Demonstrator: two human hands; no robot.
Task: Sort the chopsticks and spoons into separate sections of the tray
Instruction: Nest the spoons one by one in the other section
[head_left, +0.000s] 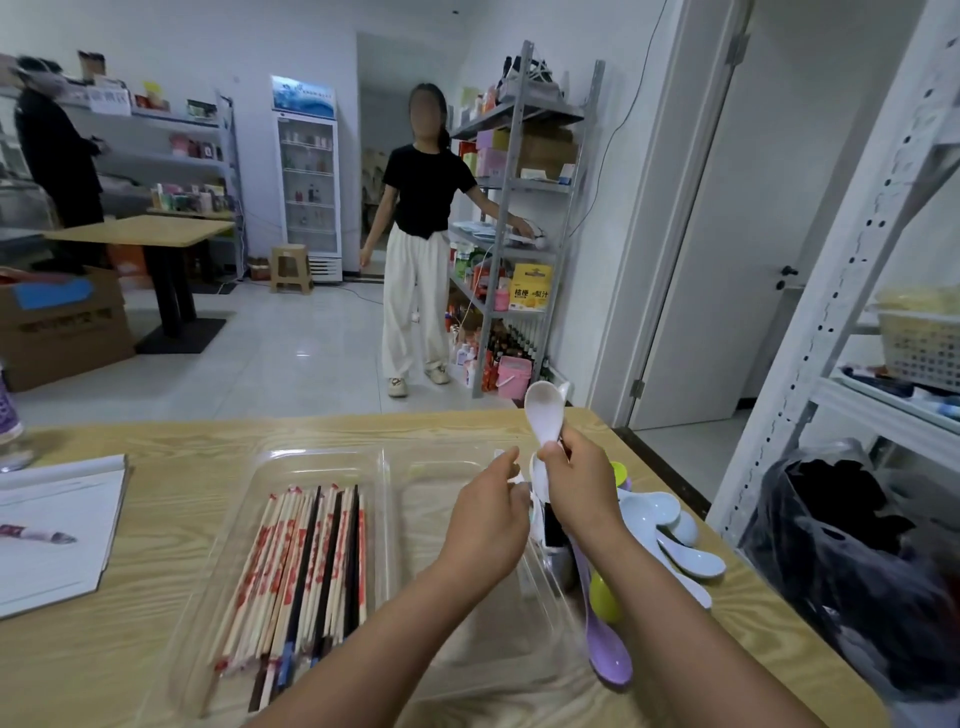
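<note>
Above the clear tray (322, 457), glossy white spoon (544, 410), bowl up

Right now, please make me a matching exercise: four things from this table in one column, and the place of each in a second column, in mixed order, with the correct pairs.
Things
1. bundle of wooden and black chopsticks
2. white plastic soup spoon
3. long purple plastic spoon
4. white paper notepad

Places
A. held up in the right hand
B. left section of the clear plastic tray
C. on the table's left side
D. on the table, right of the tray

Pairs: 1-B, 2-A, 3-D, 4-C
</note>
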